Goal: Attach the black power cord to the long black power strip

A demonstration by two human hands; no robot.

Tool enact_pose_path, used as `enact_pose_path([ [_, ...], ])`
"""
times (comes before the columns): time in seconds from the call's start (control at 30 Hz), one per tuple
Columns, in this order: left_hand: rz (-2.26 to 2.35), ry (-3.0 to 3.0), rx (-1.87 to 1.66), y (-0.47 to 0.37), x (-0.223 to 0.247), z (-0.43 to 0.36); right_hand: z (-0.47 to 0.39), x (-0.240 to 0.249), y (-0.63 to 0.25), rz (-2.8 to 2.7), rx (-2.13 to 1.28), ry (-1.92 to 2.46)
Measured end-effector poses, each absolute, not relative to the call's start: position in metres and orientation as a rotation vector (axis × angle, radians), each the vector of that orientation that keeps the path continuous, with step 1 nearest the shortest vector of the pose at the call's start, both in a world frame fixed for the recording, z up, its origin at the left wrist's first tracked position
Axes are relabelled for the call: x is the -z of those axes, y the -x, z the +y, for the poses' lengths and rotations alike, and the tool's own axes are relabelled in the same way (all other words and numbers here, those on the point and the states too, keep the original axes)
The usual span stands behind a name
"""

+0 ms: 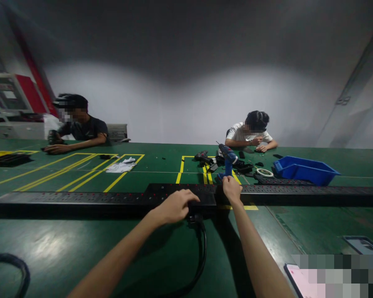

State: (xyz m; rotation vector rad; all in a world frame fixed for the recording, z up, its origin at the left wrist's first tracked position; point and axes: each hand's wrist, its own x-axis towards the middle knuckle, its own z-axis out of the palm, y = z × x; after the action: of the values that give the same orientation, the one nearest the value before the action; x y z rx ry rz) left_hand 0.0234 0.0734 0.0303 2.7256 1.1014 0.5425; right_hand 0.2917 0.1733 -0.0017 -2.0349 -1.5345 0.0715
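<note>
Across the front of the green table lies a long black power strip point(90, 198) with rows of sockets and small red marks. My left hand point(178, 205) lies over its near edge around the middle, fingers bent and gripping it. Just below that hand, a thick black cable point(204, 248) comes out of a connector and curves toward me. My right hand point(232, 189) is closed at the lower end of a blue cordless drill point(228, 159), which stands upright with its bit pointing up and left. Its grip is partly hidden. More black strip point(323, 195) runs off to the right.
Behind the strip are a blue bin point(307, 169), a tape roll point(264, 173), a second drill point(202, 156) and white papers point(122, 165). A phone point(304, 281) lies at the near right. Two people sit across the table, one person point(87, 128) left, another person point(236, 134) right.
</note>
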Motion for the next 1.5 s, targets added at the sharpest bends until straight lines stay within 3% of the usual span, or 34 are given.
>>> enact_pose_path([
  [0.2, 0.915, -3.119, -0.192, -0.076, -0.011, 0.024, 0.155, 0.027, -0.28, -1.514, 0.347, 1.853],
  [0.47, 0.921, -3.202, -0.184, -0.076, -0.008, 0.034, 0.154, 0.04, -0.282, -1.497, 0.368, 1.785],
  [0.57, 0.934, -3.09, -0.321, -0.068, -0.026, 0.039, 0.153, 0.04, -0.282, -1.492, 0.367, 1.778],
  [0.7, 1.041, -2.77, -0.769, -0.048, -0.046, 0.05, 0.151, 0.039, -0.281, -1.496, 0.359, 1.777],
  [0.9, 1.38, -2.444, -1.135, -0.007, -0.044, 0.091, 0.15, 0.037, -0.281, -1.497, 0.328, 1.804],
  [1.13, 1.577, -2.308, -0.968, 0.005, -0.032, 0.133, 0.15, 0.038, -0.281, -1.497, 0.325, 1.806],
  [1.5, 1.7, -2.443, -0.731, 0.006, -0.046, 0.124, 0.151, 0.04, -0.281, -1.494, 0.319, 1.799],
])
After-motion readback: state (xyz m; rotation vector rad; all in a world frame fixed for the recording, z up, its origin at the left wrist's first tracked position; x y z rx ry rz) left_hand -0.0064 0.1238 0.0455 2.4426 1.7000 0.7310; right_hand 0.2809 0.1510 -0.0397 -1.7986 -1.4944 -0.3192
